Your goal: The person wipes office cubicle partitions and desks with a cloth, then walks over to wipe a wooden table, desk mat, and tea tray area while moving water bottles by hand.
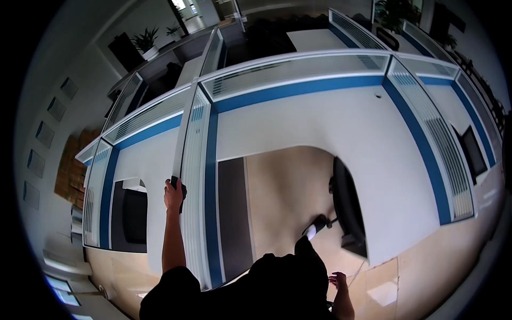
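My left hand (173,196) is wrapped round a dark object (183,193), too dark to identify, against the glass-and-metal partition (194,144) between two desks. That arm is stretched forward. Low in the view, to the right of my body, my right hand (337,279) hangs over the tiled floor with its fingers apart and nothing in them. A white desk (298,120) with a curved inner edge lies ahead, bordered by a blue strip. A smaller part of another white desk (141,154) shows on the left.
A black office chair (348,205) stands in the curve of the right desk, near my shoe (318,222). Another dark chair (135,214) is at the left desk. A monitor (470,152) stands far right. Potted plants (149,47) are at the back.
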A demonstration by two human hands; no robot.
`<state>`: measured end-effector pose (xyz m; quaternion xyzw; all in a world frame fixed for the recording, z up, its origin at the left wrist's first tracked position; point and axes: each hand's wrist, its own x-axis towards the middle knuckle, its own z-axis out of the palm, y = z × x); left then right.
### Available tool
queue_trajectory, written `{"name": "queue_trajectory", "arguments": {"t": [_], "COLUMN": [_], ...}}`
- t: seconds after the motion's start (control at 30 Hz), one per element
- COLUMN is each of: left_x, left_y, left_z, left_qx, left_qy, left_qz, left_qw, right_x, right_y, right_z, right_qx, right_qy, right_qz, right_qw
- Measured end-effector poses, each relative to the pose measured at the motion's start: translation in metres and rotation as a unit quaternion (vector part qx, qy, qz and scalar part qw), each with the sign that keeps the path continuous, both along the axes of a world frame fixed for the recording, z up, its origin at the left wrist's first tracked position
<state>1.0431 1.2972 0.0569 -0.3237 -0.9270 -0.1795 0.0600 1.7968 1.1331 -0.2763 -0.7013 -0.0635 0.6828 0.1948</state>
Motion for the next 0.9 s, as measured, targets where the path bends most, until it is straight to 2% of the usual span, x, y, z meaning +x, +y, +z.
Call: {"name": "queue_trajectory", "arguments": {"t": [0.07, 0.13, 0.2, 0.23, 0.27, 0.33, 0.37, 0.43, 0.47, 0.5, 0.53, 0.6, 0.63, 0.73, 0.9], "left_x": [-0.002, -0.006, -0.017, -0.023, -0.027, -0.036, -0.042, -0.055, -0.06, -0.063, -0.065, -0.083, -0.09, -0.116, -0.184], "left_y": [0.033, 0.063, 0.079, 0.085, 0.09, 0.11, 0.12, 0.142, 0.155, 0.17, 0.186, 0.224, 0.246, 0.318, 0.463], "left_z": [0.001, 0.004, -0.007, -0.01, -0.011, -0.017, -0.017, -0.019, -0.019, -0.016, -0.013, -0.015, -0.015, -0.008, 0.0], "left_qx": [-0.038, -0.055, -0.053, -0.057, -0.061, -0.064, -0.066, -0.072, -0.067, -0.067, -0.068, -0.075, -0.073, -0.083, -0.084], "left_qy": [0.026, 0.026, 0.055, 0.062, 0.069, 0.074, 0.07, 0.068, 0.068, 0.064, 0.062, 0.069, 0.073, 0.084, 0.066], "left_qz": [0.046, 0.064, 0.084, 0.088, 0.092, 0.105, 0.104, 0.105, 0.106, 0.107, 0.109, 0.115, 0.112, 0.094, 0.072], "left_qw": [0.998, 0.996, 0.994, 0.993, 0.992, 0.99, 0.99, 0.989, 0.99, 0.99, 0.99, 0.988, 0.988, 0.989, 0.992], "right_x": [0.008, 0.017, 0.027, 0.038, 0.059, 0.057, 0.064, 0.071, 0.075, 0.069, 0.064, 0.055, 0.048, 0.023, -0.036], "right_y": [0.055, 0.112, 0.15, 0.158, 0.157, 0.168, 0.169, 0.167, 0.158, 0.163, 0.167, 0.179, 0.188, 0.208, 0.268], "right_z": [0.003, 0.015, 0.018, -0.009, -0.059, -0.016, -0.028, -0.018, -0.025, 0.014, 0.046, 0.093, 0.103, 0.111, 0.133], "right_qx": [-0.006, -0.003, 0.048, 0.074, 0.152, 0.033, -0.026, -0.084, -0.055, 0.034, 0.077, 0.112, 0.093, 0.006, -0.092], "right_qy": [-0.038, -0.008, -0.006, 0.002, 0.026, -0.012, -0.016, -0.006, -0.022, 0.032, 0.08, 0.175, 0.149, -0.032, -0.243], "right_qz": [0.015, -0.019, 0.029, 0.009, 0.045, 0.092, 0.132, 0.044, 0.056, 0.046, 0.029, -0.019, -0.021, 0.032, 0.141], "right_qw": [0.999, 1.0, 0.998, 0.997, 0.987, 0.995, 0.991, 0.995, 0.997, 0.998, 0.993, 0.978, 0.984, 0.999, 0.955]}}
